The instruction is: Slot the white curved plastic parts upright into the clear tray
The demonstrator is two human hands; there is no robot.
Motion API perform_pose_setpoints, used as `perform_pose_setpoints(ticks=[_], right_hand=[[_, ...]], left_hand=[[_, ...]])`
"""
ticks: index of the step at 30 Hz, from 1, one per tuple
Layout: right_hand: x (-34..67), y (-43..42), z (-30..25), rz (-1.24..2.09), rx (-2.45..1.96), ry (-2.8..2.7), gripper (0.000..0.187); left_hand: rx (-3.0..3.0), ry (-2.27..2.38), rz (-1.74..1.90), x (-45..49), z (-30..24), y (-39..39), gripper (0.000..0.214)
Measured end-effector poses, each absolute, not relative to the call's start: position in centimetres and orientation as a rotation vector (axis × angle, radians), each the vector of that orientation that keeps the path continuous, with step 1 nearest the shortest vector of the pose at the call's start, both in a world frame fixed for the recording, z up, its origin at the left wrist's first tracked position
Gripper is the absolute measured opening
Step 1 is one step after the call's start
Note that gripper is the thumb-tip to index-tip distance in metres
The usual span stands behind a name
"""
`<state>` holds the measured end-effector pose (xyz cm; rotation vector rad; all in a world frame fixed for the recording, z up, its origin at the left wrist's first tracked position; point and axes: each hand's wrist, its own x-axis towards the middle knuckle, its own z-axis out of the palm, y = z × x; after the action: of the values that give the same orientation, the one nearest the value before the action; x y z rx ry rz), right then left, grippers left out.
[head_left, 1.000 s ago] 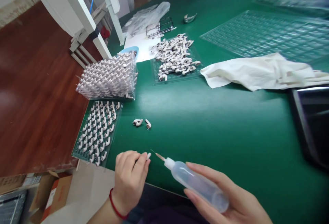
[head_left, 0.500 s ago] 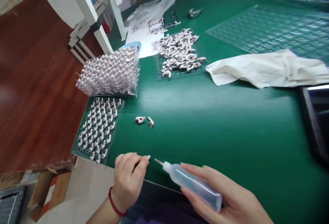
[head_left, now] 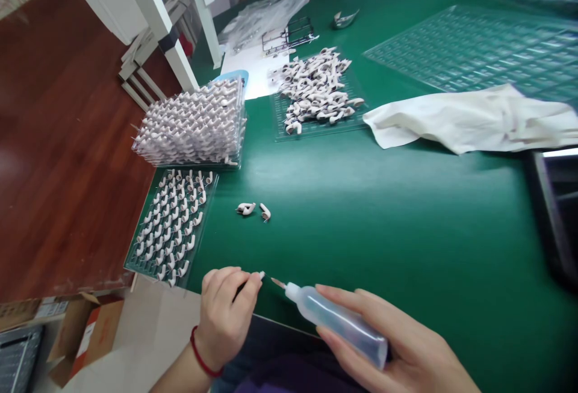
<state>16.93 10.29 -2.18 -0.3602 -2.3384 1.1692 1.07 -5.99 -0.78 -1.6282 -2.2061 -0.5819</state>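
My left hand [head_left: 226, 315], with a red cord at the wrist, is closed in a pinch on a small white plastic part [head_left: 261, 275] at the near edge of the green table [head_left: 361, 212]. My right hand [head_left: 406, 351] is wrapped round a clear squeeze bottle [head_left: 338, 324] lying almost flat. Its thin needle tip [head_left: 277, 283] points left and ends just short of the white part. Two loose white parts [head_left: 253, 209] lie on the table a little beyond my hands.
A clear tray [head_left: 174, 224] of white parts in rows lies at the left edge, with a stack of filled trays [head_left: 194, 125] behind it. Farther back sit a tray heaped with loose parts [head_left: 316, 89], a white cloth [head_left: 469, 119] and empty clear trays [head_left: 474, 50].
The view has shifted slightly, so the table things sit a little higher and further right. The bottle tip has come a touch closer to the pinched part. Both hands keep their hold.
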Motion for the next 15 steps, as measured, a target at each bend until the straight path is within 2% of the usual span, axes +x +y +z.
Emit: perform_pose_setpoints(ticks=[4, 7, 10, 15], right_hand=[[17.5, 10.7, -2.7, 1.277, -0.502, -2.281, 0.03], [18.0, 10.8, -3.1, 1.639, -0.659, -2.112, 0.033], [18.3, 10.3, -3.2, 1.981, -0.603, -1.998, 0.03], [18.1, 9.1, -2.6, 2.118, -0.5, -1.95, 0.033]], left_hand=[[-1.617, -2.204, -0.605, 1.2, -0.4, -5.8, 0.02], [-1.619, -2.206, -0.672, 1.7, 0.2, -5.6, 0.017], [-1.641, -2.209, -0.75, 2.5, 0.9, -5.4, 0.015], [-1.658, -2.168, -0.818, 3.3, 1.8, -4.9, 0.012]])
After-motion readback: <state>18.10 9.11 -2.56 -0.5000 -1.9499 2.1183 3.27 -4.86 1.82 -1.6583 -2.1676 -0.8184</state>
